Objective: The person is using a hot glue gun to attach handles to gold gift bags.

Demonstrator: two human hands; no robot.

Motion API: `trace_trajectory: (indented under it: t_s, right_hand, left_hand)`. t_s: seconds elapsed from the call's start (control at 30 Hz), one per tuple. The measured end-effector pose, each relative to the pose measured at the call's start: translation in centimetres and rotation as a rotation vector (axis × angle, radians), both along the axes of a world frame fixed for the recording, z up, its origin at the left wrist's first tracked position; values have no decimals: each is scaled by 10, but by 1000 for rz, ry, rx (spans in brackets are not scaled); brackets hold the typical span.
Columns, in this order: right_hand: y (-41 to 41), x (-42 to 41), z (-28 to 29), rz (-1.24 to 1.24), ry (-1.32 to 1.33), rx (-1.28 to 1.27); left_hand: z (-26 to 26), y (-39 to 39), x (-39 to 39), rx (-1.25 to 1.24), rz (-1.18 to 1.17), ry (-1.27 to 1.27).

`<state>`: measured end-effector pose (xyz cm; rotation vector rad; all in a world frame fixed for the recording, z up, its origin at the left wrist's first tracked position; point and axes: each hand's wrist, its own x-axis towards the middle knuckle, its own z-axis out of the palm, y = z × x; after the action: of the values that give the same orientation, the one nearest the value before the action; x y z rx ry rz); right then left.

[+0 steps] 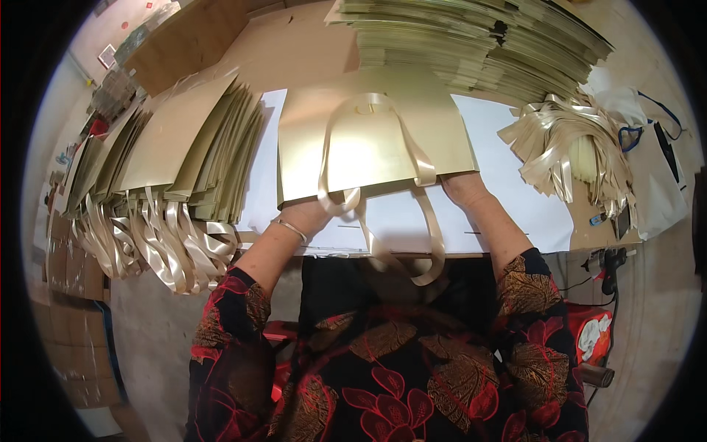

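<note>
A gold paper bag (375, 138) lies in front of me over white sheets, its opening edge towards me. One cream ribbon handle (326, 149) rests on its upper face; another ribbon loop (436, 232) hangs over the table's front edge. My left hand (312, 214) reaches under or into the bag at its near left edge, with a bracelet at the wrist. My right hand (461, 185) reaches under or into it at the near right edge. The fingers of both hands are hidden by the bag, so their grip cannot be seen.
Gold bags with ribbon handles (165, 143) lean in a row at the left. A tall stack of flat gold bags (469, 50) stands at the back right. A bundle of cream ribbons (574, 143) lies at the right. A glue gun (607, 268) hangs near the right front edge.
</note>
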<state>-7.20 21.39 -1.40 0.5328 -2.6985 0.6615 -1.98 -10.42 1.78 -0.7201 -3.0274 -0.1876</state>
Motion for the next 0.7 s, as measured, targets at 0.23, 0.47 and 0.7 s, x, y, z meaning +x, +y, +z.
trace_trajectory:
  t_s: [0.23, 0.47, 0.7]
  right_hand:
    - [8, -3, 2, 38, -177, -71]
    - [0, 5, 12, 2, -109, -143]
    - [-1, 2, 4, -3, -39, -126]
  left_hand:
    - [6, -20, -7, 305, -45, -304]
    - [2, 4, -24, 575, 54, -343]
    - [-25, 1, -36, 306, 33, 67]
